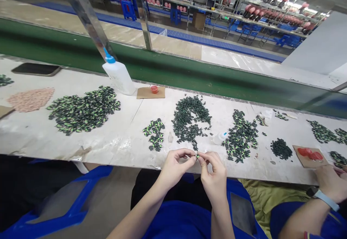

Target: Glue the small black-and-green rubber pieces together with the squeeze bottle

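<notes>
My left hand [175, 166] and my right hand [214, 174] meet at the near edge of the white workbench [119, 141]. Together they pinch one small dark green piece [197, 155] between their fingertips. Just beyond them lies a pile of dark green pieces [189, 118]. A smaller pile of green-and-black pieces [154, 133] sits to its left, and another such pile [240, 136] to its right. A small clear bottle [219, 137] lies on its side between the piles.
A large white glue bottle with a blue cap [118, 74] stands at the back. A cardboard square carries a red cap [154, 89]. A big green-and-black pile [82, 109] and a pinkish pile [31, 99] lie left. A co-worker's hand with a wristwatch [329, 186] rests at right.
</notes>
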{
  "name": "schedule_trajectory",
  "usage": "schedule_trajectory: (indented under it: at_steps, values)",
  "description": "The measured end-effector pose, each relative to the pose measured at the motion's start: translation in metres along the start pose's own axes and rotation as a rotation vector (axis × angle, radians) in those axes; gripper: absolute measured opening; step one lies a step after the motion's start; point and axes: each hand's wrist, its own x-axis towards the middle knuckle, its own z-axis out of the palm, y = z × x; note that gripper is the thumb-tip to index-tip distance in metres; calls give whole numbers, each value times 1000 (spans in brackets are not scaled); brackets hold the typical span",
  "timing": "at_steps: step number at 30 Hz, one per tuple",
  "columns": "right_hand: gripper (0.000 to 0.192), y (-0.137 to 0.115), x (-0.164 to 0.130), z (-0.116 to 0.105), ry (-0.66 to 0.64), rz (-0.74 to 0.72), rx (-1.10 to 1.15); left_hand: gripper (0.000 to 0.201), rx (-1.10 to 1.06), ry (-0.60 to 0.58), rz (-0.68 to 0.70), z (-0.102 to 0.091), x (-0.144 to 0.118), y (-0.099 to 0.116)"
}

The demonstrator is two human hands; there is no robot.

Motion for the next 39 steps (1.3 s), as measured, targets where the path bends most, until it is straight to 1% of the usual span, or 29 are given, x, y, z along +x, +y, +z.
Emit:
schedule_trajectory:
  at_steps: [4, 6, 7, 9, 11, 13, 14, 16, 18, 19, 20, 22, 23, 24, 26, 28, 31, 32, 35, 37, 39]
  values:
    - [16, 6, 0, -3, -14, -16, -40, 24, 59, -51, 32, 0, 0, -1]
    - [14, 14, -1, -13, 12, -7, -83, 32, 152, -25, 69, -6, 0, 1]
    - [14, 20, -1, -20, 47, -2, -119, 33, 217, 26, 94, -12, 0, 1]
    - [16, 34, 1, -37, 193, 21, -227, 28, 371, 196, 156, -28, 2, 1]
    - [25, 48, 5, -54, 368, 101, -369, 23, 537, 377, 220, -47, 5, -3]
    - [39, 60, 11, -66, 531, 219, -484, 20, 675, 479, 278, -66, 8, -9]
    - [48, 65, 14, -69, 562, 252, -519, 19, 736, 514, 295, -73, 11, -11]
    - [63, 75, 20, -67, 535, 256, -572, 17, 840, 532, 332, -84, 19, -14]
    - [71, 83, 24, -57, 435, 203, -582, 20, 937, 503, 370, -91, 31, -12]
    - [73, 86, 26, -50, 380, 179, -571, 22, 989, 464, 387, -93, 39, -10]
    - [74, 90, 27, -43, 343, 162, -556, 25, 1047, 401, 404, -95, 48, -7]
    - [76, 96, 29, -28, 312, 161, -544, 31, 1178, 170, 458, -99, 66, -1]
    - [75, 99, 30, -22, 302, 168, -540, 36, 1246, 76, 494, -102, 74, 2]
    - [72, 102, 31, -17, 293, 173, -536, 38, 1308, 5, 516, -105, 82, 3]
    - [61, 107, 33, -12, 272, 175, -524, 37, 1387, -68, 518, -110, 92, 4]
    - [51, 108, 35, -11, 255, 162, -502, 30, 1409, -81, 506, -114, 99, 1]
    - [44, 104, 35, -14, 238, 151, -395, 21, 1389, -55, 513, -117, 102, -4]
    - [42, 101, 34, -15, 222, 175, -328, 19, 1385, -50, 519, -118, 102, -5]
    - [42, 91, 29, -17, 156, 325, -63, 17, 1389, -61, 532, -120, 101, -9]
    - [43, 85, 25, -17, 171, 374, 109, 16, 1381, -58, 535, -122, 99, -12]
    - [41, 82, 22, -17, 225, 356, 245, 17, 1359, -40, 544, -126, 97, -15]
